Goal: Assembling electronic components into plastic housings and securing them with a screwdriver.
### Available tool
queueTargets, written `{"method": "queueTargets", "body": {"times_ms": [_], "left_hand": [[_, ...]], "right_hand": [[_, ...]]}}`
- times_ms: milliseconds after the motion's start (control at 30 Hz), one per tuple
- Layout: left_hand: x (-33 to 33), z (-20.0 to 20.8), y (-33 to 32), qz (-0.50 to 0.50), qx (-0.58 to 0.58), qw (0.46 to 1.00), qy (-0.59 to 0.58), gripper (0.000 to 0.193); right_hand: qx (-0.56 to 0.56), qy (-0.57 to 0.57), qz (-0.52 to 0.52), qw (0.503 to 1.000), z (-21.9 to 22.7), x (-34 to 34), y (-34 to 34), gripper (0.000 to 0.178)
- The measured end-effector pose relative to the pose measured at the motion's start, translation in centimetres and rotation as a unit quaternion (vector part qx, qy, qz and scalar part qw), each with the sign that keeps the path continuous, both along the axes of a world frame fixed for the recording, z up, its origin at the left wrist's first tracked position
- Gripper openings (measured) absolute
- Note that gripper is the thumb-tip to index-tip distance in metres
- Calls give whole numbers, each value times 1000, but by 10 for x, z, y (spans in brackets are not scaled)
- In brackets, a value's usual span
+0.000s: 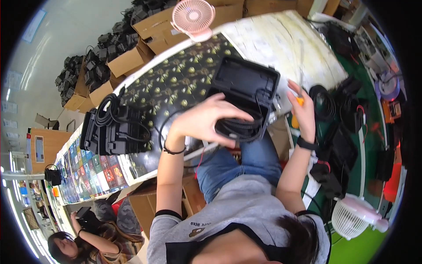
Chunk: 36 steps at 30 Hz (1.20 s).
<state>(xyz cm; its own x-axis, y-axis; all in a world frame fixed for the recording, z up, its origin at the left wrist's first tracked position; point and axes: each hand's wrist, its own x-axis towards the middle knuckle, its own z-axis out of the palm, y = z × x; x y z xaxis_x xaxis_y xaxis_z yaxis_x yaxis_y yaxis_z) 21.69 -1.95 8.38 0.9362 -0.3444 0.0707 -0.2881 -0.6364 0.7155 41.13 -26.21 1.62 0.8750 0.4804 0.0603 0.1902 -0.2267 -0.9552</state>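
My left hand grips a black plastic housing and the coiled black cable bundled against its lower edge, held above my lap. My right hand holds a screwdriver with a yellow-orange handle, its shaft pointing up past the housing's right side. A black band sits on my left wrist and a dark watch on my right wrist.
A table with a black and gold patterned cover lies behind, holding a stack of black housings with cables and a pink fan. Cardboard boxes of black parts stand beyond. A white fan and more black parts lie right. Another person sits lower left.
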Motion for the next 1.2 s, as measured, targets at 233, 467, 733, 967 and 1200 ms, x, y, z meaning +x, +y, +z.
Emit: {"method": "queueTargets", "body": {"times_ms": [233,467,733,967,1200], "left_hand": [[-12,-28,-6,389,-249,865,-196,28],[-57,-20,-8,413,-381,647,-515,35],[-106,-72,-4,530,264,755,-282,34],[-118,-113,-18,474,292,819,-139,75],[-106,-98,-60,493,106,847,-167,80]], "right_hand": [[-35,20,113,993,-3,12,14,46],[-77,-19,109,991,-6,9,16,63],[-44,-39,114,992,-30,7,24,79],[-9,9,52,999,-47,7,41,85],[51,75,67,994,-35,-4,50,65]]}}
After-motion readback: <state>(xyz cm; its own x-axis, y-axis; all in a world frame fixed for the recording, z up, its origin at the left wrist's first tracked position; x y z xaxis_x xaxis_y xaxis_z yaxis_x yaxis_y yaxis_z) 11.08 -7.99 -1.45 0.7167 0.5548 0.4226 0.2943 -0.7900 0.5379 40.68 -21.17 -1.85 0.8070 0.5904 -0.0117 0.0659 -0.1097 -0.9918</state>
